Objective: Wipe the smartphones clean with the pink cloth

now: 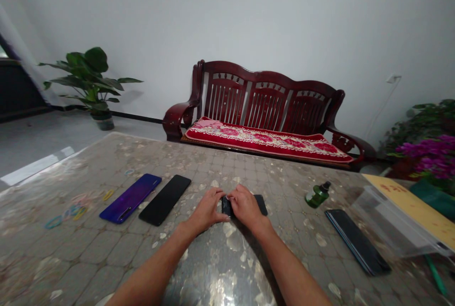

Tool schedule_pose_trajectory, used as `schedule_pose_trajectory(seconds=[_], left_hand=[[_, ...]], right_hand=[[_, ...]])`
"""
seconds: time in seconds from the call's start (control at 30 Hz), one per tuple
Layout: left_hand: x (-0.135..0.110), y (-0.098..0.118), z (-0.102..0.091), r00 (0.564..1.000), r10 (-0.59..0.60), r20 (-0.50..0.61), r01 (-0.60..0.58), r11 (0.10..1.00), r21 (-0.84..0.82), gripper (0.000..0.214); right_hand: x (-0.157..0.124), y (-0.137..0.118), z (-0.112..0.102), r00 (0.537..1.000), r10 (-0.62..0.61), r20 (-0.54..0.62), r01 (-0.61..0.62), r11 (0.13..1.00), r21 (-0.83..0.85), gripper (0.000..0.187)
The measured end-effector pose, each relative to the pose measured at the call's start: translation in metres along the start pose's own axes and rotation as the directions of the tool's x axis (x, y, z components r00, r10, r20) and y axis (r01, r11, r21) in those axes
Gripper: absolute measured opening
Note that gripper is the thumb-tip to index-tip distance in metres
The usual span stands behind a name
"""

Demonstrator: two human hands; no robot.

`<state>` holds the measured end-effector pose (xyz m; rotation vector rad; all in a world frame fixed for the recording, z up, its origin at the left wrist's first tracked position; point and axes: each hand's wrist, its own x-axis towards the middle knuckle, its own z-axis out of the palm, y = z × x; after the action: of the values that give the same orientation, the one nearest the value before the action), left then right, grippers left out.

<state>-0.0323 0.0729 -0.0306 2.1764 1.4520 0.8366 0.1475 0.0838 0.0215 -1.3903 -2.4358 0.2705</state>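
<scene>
A small dark phone (262,204) lies sideways on the table in front of me, partly covered by my hands. My left hand (207,209) is curved around its left end, thumb at the near edge and fingertips at the far edge. My right hand (245,207) rests over the phone's middle with its fingers bent together, the fingertips close to the left end. What those fingertips pinch, if anything, is too small to make out. Left of my hands lie a black flat phone (165,200) and a purple-blue phone (131,198), side by side.
Rubber bands (74,211) in several colours lie far left. On the right are a green spray bottle (317,195), another dark phone (356,242) and a clear plastic box (386,225) under a yellow sheet (414,206). A wooden bench (265,102) stands beyond the patterned table (117,258).
</scene>
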Motion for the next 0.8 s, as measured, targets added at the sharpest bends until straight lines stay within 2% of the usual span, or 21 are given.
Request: schedule_pose_trajectory(seconds=[0.2, 0.3, 0.43, 0.53, 0.7, 0.8], left_hand=[[0.001, -0.001, 0.003, 0.999, 0.016, -0.037, -0.015, 1.000, 0.012, 0.063], [0.001, 0.002, 0.001, 1.000, 0.005, -0.026, -0.005, 1.000, 0.011, 0.064], [0.000, 0.001, -0.001, 1.000, 0.002, -0.011, -0.003, 1.000, -0.008, 0.066], [-0.001, 0.000, -0.002, 1.000, 0.008, 0.000, -0.008, 1.000, -0.017, 0.066], [0.000, 0.000, -0.002, 1.000, -0.003, 0.008, 0.003, 1.000, -0.010, 0.067], [0.001, -0.001, 0.000, 1.000, -0.005, -0.006, 0.005, 1.000, -0.006, 0.064]], right_hand=[[-0.013, -0.002, 0.000, 0.989, -0.133, 0.072, 0.127, 0.988, 0.086, 0.026], [-0.019, -0.003, -0.002, 0.983, -0.158, 0.097, 0.146, 0.982, 0.121, 0.024], [-0.012, -0.002, 0.002, 0.997, -0.056, 0.047, 0.052, 0.996, 0.078, 0.027], [-0.009, 0.009, 0.003, 0.998, 0.055, -0.019, -0.054, 0.997, 0.046, 0.026], [-0.015, 0.039, -0.008, 0.958, 0.264, -0.113, -0.268, 0.963, -0.026, 0.024], [-0.019, 0.037, -0.009, 0.939, 0.313, -0.144, -0.323, 0.945, -0.051, 0.023]])
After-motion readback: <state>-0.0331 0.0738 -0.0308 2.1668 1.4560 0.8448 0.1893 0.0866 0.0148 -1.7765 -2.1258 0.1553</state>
